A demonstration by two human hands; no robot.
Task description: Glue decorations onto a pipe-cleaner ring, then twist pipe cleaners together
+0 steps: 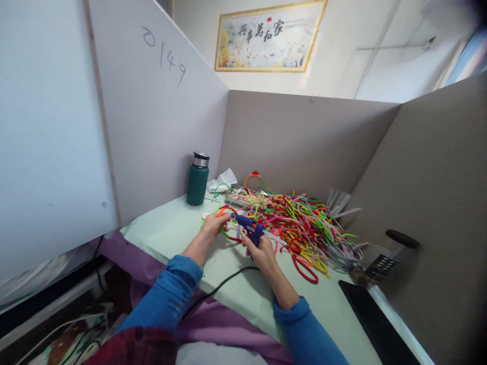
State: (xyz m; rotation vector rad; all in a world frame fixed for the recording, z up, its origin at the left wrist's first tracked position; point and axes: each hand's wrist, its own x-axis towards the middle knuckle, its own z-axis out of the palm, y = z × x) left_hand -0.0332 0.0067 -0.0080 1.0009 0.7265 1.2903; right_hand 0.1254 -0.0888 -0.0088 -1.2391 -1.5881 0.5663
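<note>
My right hand [263,253] has its grip clamped on a blue glue gun [250,229], nozzle aimed toward ten o'clock at the loop of orange and green pipe cleaner [225,212] that my left hand [213,226] pinches shut between its fingertips. Both sit over the pale green tabletop [171,228], just short of the big tangled pile of coloured pipe cleaners [304,218] at two o'clock.

The risk I see is heat: my left fingertips lie very near the nozzle, so a slip could burn them or glue them to the fuzz. The black cord [213,291] trails toward six o'clock off the edge; a snag on my sleeve could jerk the gun. The green flask [198,180] at eleven o'clock stands well apart.
</note>
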